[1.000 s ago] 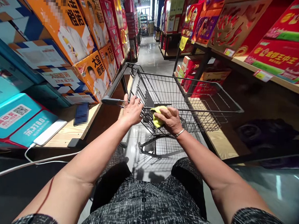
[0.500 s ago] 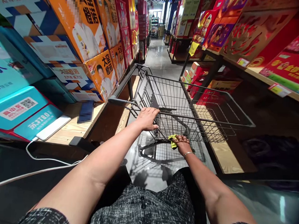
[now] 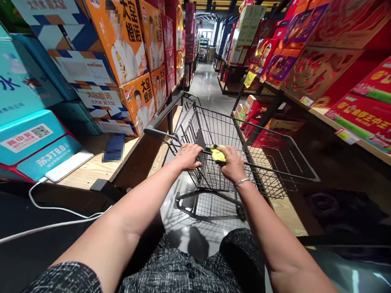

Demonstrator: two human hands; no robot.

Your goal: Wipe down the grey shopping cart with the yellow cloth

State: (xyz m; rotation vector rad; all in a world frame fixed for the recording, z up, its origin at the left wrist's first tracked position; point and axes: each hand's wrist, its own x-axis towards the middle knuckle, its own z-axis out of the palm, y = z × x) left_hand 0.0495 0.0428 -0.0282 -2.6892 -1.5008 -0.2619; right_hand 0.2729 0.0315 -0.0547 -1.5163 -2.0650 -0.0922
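A black wire shopping cart (image 3: 280, 155) stands in the aisle in front of me, with nothing visible in its basket. My left hand (image 3: 188, 156) is closed over the near top rim of the basket. Just to its right, my right hand (image 3: 233, 164) presses a yellow cloth (image 3: 217, 153) against the same rim, fingers curled over the cloth. A thin bracelet sits on my right wrist.
Shelves of orange, blue and teal boxes (image 3: 122, 51) line the left side. Red gift boxes (image 3: 368, 103) fill the shelves on the right. A white power bank (image 3: 68, 166) with a white cable lies on the left wooden shelf. The glossy aisle floor (image 3: 208, 84) runs ahead.
My right hand with the yellow cloth rose from the lower frame of the cart back up to the top rim. My left hand stayed on the rim.
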